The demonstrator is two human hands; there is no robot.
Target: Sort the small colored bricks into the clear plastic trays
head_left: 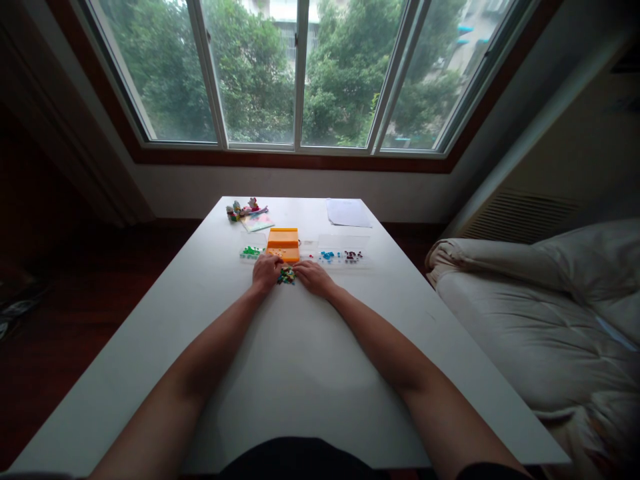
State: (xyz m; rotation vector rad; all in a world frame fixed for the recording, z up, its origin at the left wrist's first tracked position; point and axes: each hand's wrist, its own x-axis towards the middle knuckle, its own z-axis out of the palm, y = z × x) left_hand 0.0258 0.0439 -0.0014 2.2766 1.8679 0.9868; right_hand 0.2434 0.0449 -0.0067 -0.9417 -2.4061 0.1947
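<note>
A small pile of mixed-colour pieces (287, 275) lies on the table between my two hands. My left hand (266, 271) is at the pile's left, its fingers curled together at the near edge of an open orange case (283, 244); whatever they pinch is too small to make out. On the other side, my right hand (314, 276) rests low with its fingers stretched towards the pile, and no held piece shows. A few small pieces sit in the orange case. Left of it are green pieces (251, 252) in a clear box.
Right of the case, a clear compartment box (345, 241) holds blue pieces (327, 256) and dark red-brown pieces (353, 256). Small colourful figures (245, 209) and a printed sheet (259, 223) lie at the white table's far left, white papers (349, 213) far right. A sofa (530, 320) stands at right.
</note>
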